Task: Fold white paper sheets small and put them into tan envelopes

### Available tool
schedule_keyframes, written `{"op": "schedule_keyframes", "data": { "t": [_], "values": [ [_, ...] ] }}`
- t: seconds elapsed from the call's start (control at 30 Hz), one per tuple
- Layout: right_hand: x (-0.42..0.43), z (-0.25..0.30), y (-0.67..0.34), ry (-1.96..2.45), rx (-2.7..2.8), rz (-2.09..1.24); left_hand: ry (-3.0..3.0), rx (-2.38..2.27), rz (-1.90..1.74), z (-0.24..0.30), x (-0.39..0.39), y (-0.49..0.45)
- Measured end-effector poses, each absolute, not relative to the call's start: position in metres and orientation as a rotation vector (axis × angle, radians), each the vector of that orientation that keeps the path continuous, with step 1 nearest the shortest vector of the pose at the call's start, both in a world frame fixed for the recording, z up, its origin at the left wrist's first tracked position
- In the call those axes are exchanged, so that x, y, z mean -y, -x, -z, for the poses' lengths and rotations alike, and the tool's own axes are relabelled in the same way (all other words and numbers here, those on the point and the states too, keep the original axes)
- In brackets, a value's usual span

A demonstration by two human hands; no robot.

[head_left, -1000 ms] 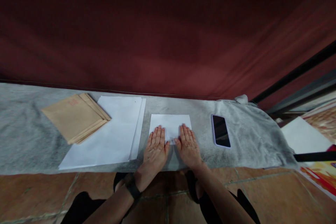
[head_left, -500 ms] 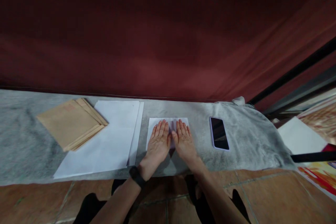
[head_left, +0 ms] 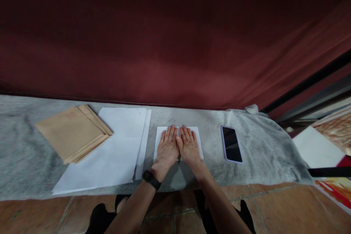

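A white sheet of paper (head_left: 200,147), its middle covered by my hands, lies on the grey cloth (head_left: 178,115). My left hand (head_left: 168,147) rests flat on its left half, fingers stretched out and pointing away from me. On the right half, my right hand (head_left: 189,148) lies flat too, fingers extended. The two hands are side by side, with the thumbs close together. A dark band (head_left: 151,180) is around my left wrist.
Large white sheets (head_left: 109,161) are stacked to the left, with several brown envelopes (head_left: 71,128) partly on top. To the right lies a phone (head_left: 231,144) in a pale purple case. A dark red curtain (head_left: 164,62) hangs behind the cloth-covered surface.
My hands have come closer together on the paper and stay flat. The whole view has shifted slightly, so everything sits a little lower.
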State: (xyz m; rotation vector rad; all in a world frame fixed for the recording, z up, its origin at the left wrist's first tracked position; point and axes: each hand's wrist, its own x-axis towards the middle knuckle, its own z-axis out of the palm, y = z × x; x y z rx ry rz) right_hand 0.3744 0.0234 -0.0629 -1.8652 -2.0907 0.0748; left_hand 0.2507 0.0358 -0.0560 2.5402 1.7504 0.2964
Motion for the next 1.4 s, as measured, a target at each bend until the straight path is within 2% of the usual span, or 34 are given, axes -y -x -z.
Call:
{"op": "schedule_keyframes", "data": {
  "t": [0.37, 0.63, 0.93, 1.07, 1.4],
  "values": [
    [-0.018, 0.072, -0.399, 1.892, 2.028, 0.146, -2.447, -1.907, -0.432, 0.062, -0.036, -0.229],
    [-0.010, 0.073, -0.419, 1.939, 1.979, 0.180, -2.389, -1.990, -0.496, 0.058, -0.029, -0.218],
    [-0.004, 0.047, -0.438, 2.128, 1.769, -0.058, -2.271, -1.997, -0.676, 0.046, -0.036, -0.209],
    [-0.002, 0.047, -0.439, 2.187, 1.753, -0.080, -2.206, -2.034, -0.640, 0.038, -0.035, -0.206],
    [-0.016, 0.050, -0.447, 1.998, 1.627, -0.345, -1.670, -1.890, -0.779, 0.033, -0.046, -0.190]
  ]
}}
